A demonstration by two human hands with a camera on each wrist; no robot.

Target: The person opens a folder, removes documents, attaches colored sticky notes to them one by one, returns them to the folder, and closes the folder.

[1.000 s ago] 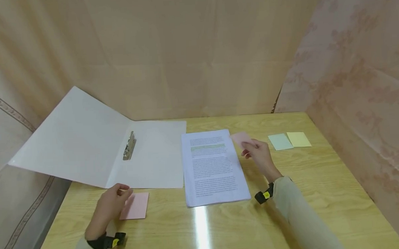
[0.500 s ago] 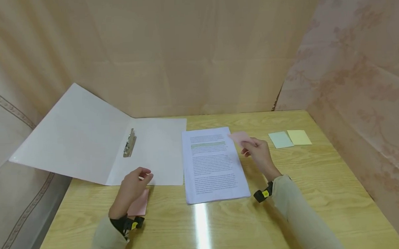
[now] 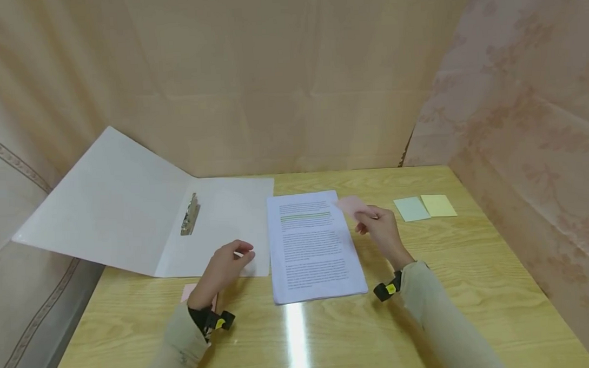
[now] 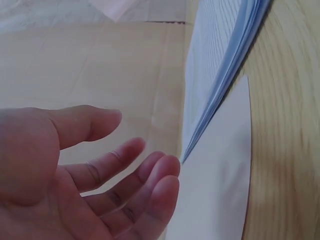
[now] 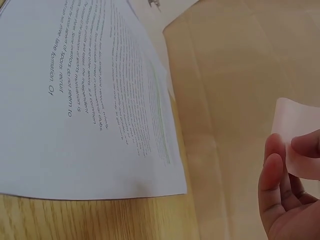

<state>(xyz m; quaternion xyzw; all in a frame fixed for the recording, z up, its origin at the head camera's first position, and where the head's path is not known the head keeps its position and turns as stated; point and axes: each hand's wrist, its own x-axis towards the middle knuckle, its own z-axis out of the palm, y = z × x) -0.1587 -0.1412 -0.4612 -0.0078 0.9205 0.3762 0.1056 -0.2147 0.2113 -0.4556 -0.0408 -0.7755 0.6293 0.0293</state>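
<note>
My right hand pinches a pink sticky note between thumb and fingers, just off the upper right edge of a stack of printed sheets. In the right wrist view the note stands up out of the fingertips. Two lines near the top of the page are highlighted green. My left hand hovers over the lower edge of the white folder, fingers loosely curved and holding nothing, as the left wrist view shows. A pink sticky note pad lies partly hidden under my left wrist.
The folder lies open, its cover raised at the left and a metal clip near its fold. A green sticky note pad and a yellow one lie at the right of the wooden table. Curtains stand behind.
My left hand has moved right, from the pink pad towards the printed sheets. My right hand stays nearly in place, the pink note shifting slightly left to the page's edge.
</note>
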